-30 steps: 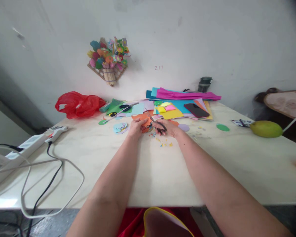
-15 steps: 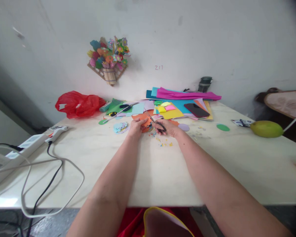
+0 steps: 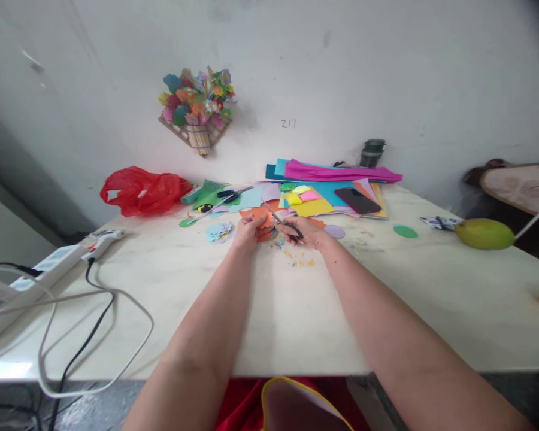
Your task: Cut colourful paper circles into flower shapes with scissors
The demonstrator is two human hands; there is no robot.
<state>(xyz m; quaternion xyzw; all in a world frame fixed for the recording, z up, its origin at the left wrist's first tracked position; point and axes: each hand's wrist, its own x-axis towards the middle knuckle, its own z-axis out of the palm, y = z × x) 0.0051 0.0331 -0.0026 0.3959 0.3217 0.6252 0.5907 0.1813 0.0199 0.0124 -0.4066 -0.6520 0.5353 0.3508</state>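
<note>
Near the middle of the table, my left hand pinches a small orange paper piece with a wavy edge. My right hand is closed round the dark handles of a pair of scissors, whose blades point up and left beside the orange piece. Small paper scraps lie on the table below the hands. Left of my left hand is a pile of scalloped light-blue cutouts. A purple paper circle lies just right of my right hand.
Coloured sheets and a phone lie behind the hands. Second scissors and a red bag are back left. A power strip with cables is at left, a green fruit at right.
The orange piece in my left hand has turned and shifted slightly, and looks brighter. My right hand and the scissors have barely moved.
</note>
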